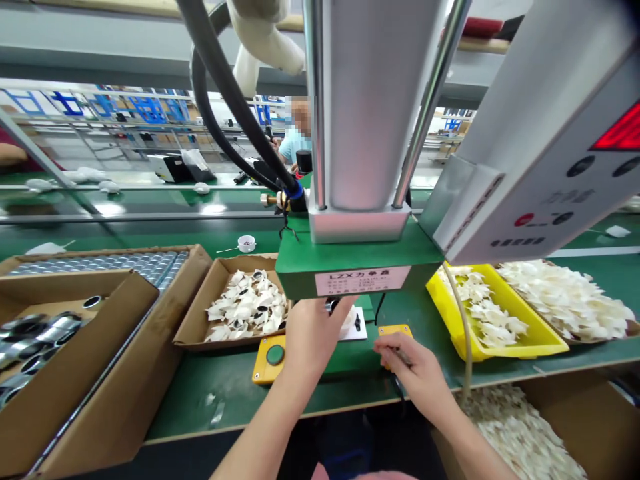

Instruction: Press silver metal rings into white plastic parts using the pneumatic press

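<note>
My left hand [313, 333] reaches under the green head of the press [360, 257], thumb and fingers closed around a shiny metal ring [330, 305] that is mostly hidden. Just right of that thumb, a white plastic part [349, 321] sits at the white fixture plate [357, 330]. My right hand [407, 360] is closed in a pinch over the right yellow button box [395, 330]. A thin greyish thing shows between its fingers, too covered to name. Beside my left wrist is the other yellow box with a green button [275, 355].
Left stand cardboard boxes of metal rings [45, 333] and a carton of white parts with rings [247, 303]. A yellow bin [520, 350] and a heap of white plastic parts [565, 293] lie right. A control box [545, 167] overhangs; a person [295, 143] is beyond.
</note>
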`<state>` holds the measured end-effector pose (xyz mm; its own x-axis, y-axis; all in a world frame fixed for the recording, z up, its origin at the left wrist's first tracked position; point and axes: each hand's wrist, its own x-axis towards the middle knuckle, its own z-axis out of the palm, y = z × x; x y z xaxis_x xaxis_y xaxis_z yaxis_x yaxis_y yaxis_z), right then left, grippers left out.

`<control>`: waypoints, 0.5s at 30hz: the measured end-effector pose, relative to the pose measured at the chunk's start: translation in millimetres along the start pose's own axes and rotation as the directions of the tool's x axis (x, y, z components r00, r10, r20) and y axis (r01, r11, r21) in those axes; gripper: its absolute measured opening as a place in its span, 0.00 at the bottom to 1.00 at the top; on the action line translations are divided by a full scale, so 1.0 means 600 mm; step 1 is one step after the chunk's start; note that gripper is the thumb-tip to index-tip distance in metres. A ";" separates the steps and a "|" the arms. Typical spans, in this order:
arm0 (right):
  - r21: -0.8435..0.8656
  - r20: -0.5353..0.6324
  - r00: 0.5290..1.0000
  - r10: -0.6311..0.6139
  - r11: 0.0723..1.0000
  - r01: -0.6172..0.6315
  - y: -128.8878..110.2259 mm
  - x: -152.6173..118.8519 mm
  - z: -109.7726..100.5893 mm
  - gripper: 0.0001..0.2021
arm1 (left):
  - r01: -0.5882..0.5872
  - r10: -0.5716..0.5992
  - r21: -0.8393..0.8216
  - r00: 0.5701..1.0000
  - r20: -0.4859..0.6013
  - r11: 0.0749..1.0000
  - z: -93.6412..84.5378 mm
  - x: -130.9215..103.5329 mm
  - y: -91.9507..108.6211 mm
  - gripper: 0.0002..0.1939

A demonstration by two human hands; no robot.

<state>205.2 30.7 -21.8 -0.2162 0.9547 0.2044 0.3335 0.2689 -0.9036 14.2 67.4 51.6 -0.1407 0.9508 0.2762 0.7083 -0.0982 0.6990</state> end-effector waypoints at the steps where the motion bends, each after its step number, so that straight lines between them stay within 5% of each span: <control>1: -0.006 0.001 1.000 0.015 1.000 -0.015 0.000 -0.004 -0.004 0.09 | -0.019 0.019 0.003 1.000 -0.011 1.000 0.001 0.004 0.003 0.17; 15: -0.141 -0.002 0.997 -0.077 0.987 0.076 0.018 -0.007 -0.005 0.11 | -0.042 0.040 -0.080 0.999 -0.017 0.996 0.012 0.000 0.000 0.12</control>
<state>212.6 30.2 -31.1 -0.2393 0.9315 0.2739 0.4418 0.3556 -0.8236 19.0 69.5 47.1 -0.1234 0.9410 0.3150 0.6560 -0.1609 0.7374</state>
